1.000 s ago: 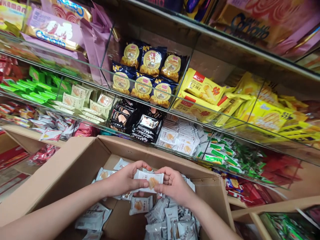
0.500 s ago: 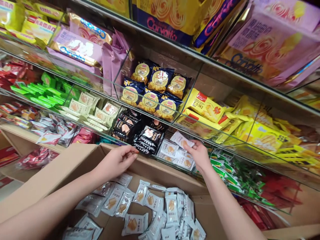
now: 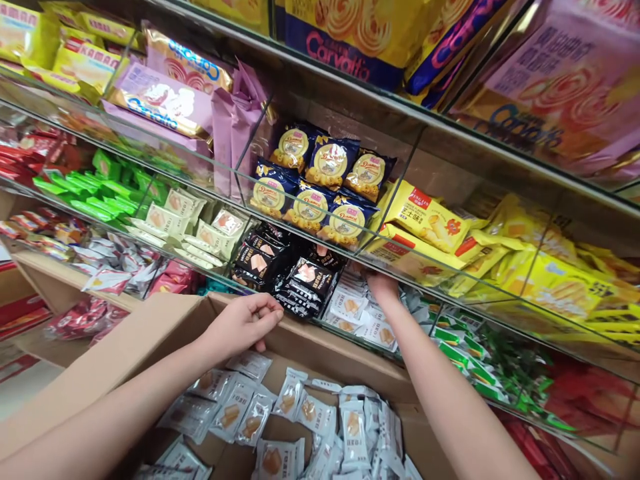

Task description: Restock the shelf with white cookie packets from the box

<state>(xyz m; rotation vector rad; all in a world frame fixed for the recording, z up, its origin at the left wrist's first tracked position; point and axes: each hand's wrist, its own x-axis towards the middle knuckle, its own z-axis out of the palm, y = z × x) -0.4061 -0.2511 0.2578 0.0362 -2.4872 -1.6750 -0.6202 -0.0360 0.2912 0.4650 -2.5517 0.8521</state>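
My right hand (image 3: 384,288) reaches into a shelf compartment, over small white snack packets (image 3: 350,305). The shelf above covers its fingers, so whatever they hold is out of sight. My left hand (image 3: 250,321) hovers by the box's far edge, fingers curled in and thumb against them, with nothing visible in it. Below both arms stands an open cardboard box (image 3: 165,333). Inside it lie many white packets (image 3: 355,433) of the same look, piled toward the right and scattered on the left. Black packets (image 3: 306,283) fill the compartment just left of the white ones.
Clear dividers and front panels split the shelves. Above are navy cookie packets (image 3: 310,203) and yellow bags (image 3: 425,217). Green-and-white packets (image 3: 457,343) lie right of my right hand, cream packets (image 3: 173,213) farther left. Large purple packs (image 3: 160,100) sit upper left.
My right hand has moved deeper into the compartment with the white packet it held, and its fingers have gone out of sight. My left hand has stayed curled near the box edge.
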